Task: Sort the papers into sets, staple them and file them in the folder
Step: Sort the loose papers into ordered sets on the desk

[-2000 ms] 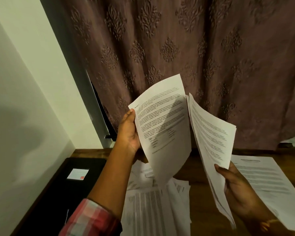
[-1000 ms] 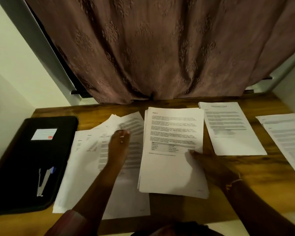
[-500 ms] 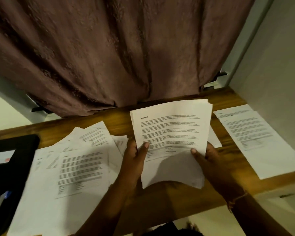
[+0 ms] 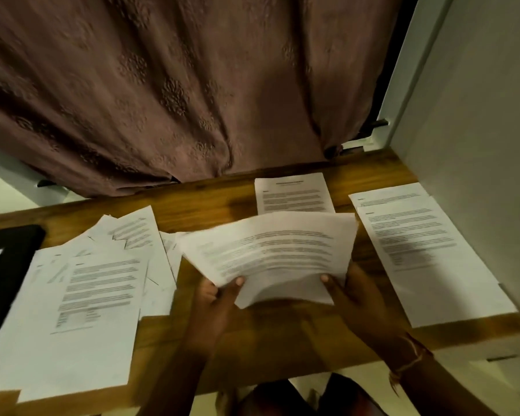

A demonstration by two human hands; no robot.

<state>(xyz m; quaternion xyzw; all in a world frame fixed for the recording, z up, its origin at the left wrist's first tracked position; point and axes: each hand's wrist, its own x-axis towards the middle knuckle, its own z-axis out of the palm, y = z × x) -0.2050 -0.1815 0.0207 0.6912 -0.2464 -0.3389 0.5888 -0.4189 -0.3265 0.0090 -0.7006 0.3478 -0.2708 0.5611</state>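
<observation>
Both hands hold a thin stack of printed sheets [image 4: 270, 253] just above the middle of the wooden desk [image 4: 210, 205]. My left hand [image 4: 213, 307] grips its lower left corner with the thumb on top. My right hand [image 4: 351, 298] grips the lower right edge the same way. The stack bows upward and is blurred. A loose, fanned heap of papers [image 4: 84, 289] lies at the left. One sheet [image 4: 294, 193] lies at the back. Two overlapping sheets [image 4: 427, 250] lie at the right. The black folder [image 4: 3, 265] shows at the far left edge.
A brown patterned curtain [image 4: 177, 94] hangs behind the desk. A pale wall [image 4: 478, 121] closes the right side, close to the right-hand sheets. The desk's front edge [image 4: 282, 370] runs just below my wrists.
The stack went from lying on the desk to being lifted in both hands. It now tilts flatter and sits lower than half a second ago. The view has swung right and down.
</observation>
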